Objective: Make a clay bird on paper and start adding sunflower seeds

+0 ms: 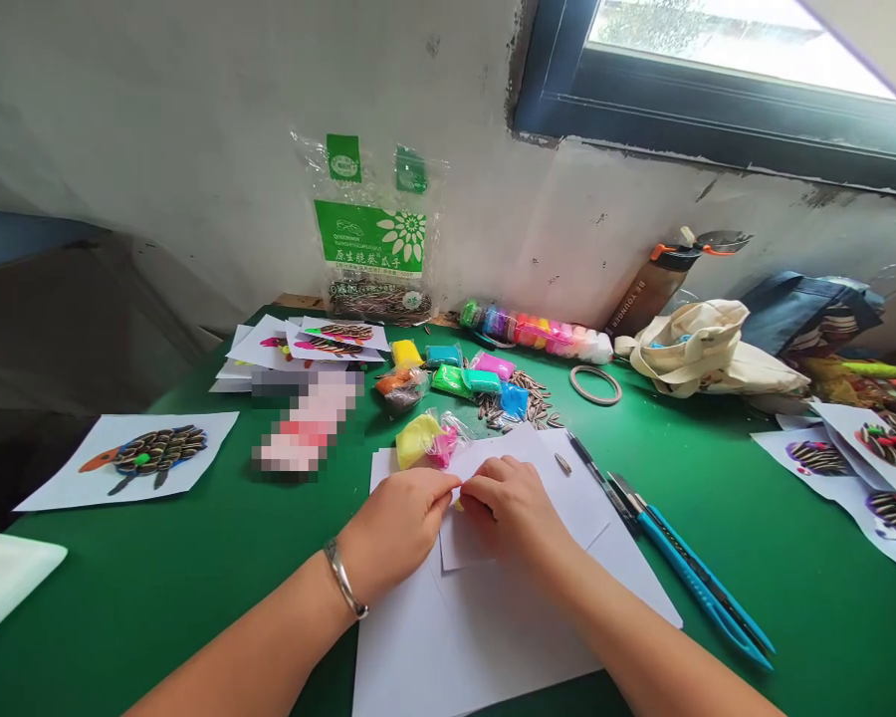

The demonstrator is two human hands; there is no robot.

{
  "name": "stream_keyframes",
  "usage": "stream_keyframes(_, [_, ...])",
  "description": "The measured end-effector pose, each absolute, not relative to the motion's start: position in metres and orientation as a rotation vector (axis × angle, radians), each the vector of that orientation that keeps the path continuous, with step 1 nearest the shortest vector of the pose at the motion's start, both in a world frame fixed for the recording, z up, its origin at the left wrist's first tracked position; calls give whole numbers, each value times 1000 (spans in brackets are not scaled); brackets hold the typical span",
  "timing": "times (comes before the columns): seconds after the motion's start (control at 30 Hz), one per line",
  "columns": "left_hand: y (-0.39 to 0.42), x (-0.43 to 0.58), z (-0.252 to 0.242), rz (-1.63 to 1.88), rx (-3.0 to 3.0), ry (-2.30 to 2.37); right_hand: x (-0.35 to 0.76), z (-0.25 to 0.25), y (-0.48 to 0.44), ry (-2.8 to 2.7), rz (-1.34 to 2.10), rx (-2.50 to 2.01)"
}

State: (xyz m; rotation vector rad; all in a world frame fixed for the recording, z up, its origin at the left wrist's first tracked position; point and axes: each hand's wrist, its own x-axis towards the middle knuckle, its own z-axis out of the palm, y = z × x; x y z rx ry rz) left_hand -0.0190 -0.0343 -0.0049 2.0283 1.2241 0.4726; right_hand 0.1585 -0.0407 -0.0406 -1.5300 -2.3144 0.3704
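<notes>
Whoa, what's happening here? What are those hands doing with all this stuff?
A person's left hand and right hand come together over a small white sheet on larger white paper. A yellow bit shows by the right hand; I can't tell how it's held. Just beyond are a yellow packet and a pink one; farther back, striped seeds lie piled.

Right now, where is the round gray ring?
In the head view, the gray ring lies flat on the green table, right of the middle, between the pile of seeds on its left and the cream cloth bag on its right.
</notes>
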Motion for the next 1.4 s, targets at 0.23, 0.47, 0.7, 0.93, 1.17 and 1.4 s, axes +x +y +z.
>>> stream_keyframes(0.23, [-34,-21,-4,308,2218,1148,161,-48,-42,-2236,329,-1506])
stream_keyframes(0.47, [-38,-22,-10,201,2395,1107,178,-37,-47,-2207,413,-1343])
stream_keyframes(0.7, [-39,-23,-11,176,2442,1107,170,-35,-52,-2363,389,-1325])
stream_keyframes(0.93, [-41,-21,-12,171,2470,1110,171,-32,-54,-2365,347,-1349])
stream_keyframes(1.17, [-43,-19,-10,149,2484,1106,175,-22,-55,-2355,324,-1381])
stream_keyframes(1.4, [-44,-17,-15,129,2536,1131,166,-28,-62,-2456,319,-1372])
